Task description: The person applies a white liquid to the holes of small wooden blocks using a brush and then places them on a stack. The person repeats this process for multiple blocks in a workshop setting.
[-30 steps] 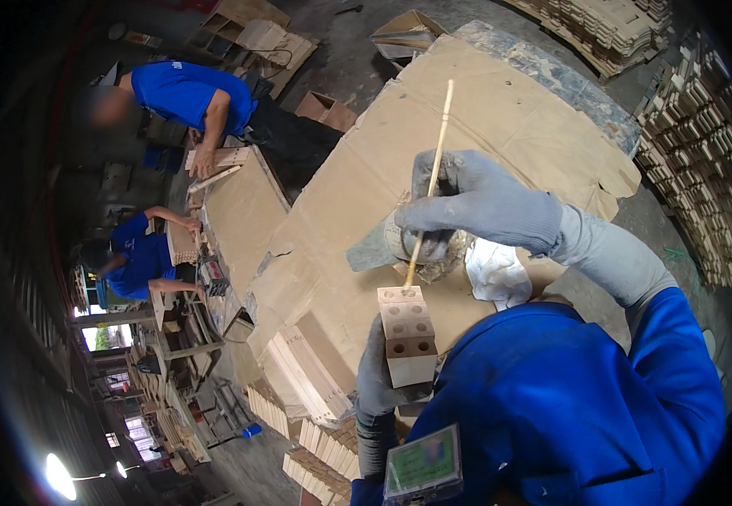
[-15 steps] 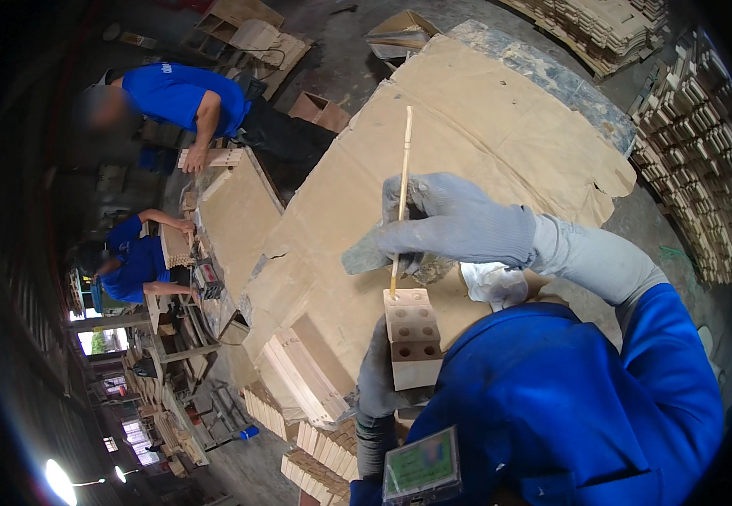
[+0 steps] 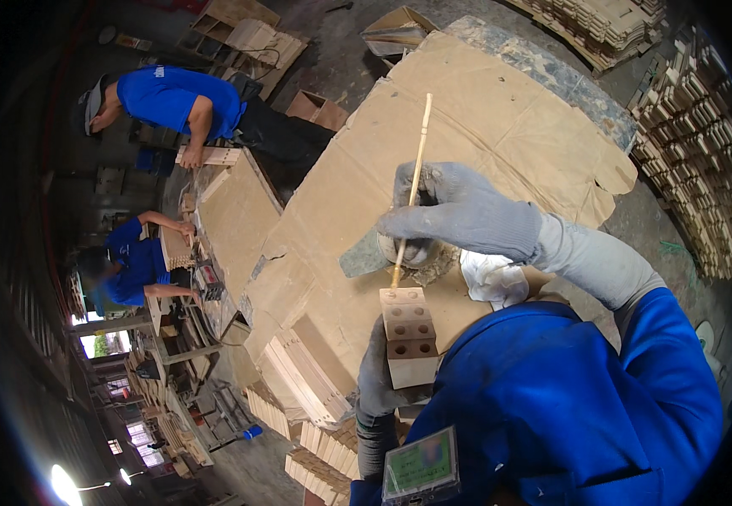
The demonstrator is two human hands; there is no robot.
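Observation:
My right hand (image 3: 476, 218), in a grey glove, pinches a thin pale wooden stick (image 3: 421, 148) between thumb and fingers. The stick leans, and its darker lower tip is at the far edge of several drilled wooden blocks (image 3: 410, 346); I cannot tell whether it touches. My left hand (image 3: 374, 375), also gloved and partly hidden, grips these blocks close to my body, with their rows of round holes facing up. Beneath my right hand lies a flat grey-green piece (image 3: 364, 258) beside a brownish, rough lump (image 3: 433, 268). A crumpled white cloth or paper (image 3: 496, 280) lies near my right forearm.
Brown sheeting (image 3: 484, 126) covers the worktable. Long wooden strips (image 3: 305, 371) lie at its near left, above stacked slats (image 3: 324, 455). Two people in blue shirts (image 3: 176, 101) handle wood at the left. Wood piles (image 3: 695, 160) stand at the right.
The stick's upper end has swung to the right, so it leans more. Its lower tip has shifted slightly away from me, off the far left hole. My left hand keeps hold of the blocks.

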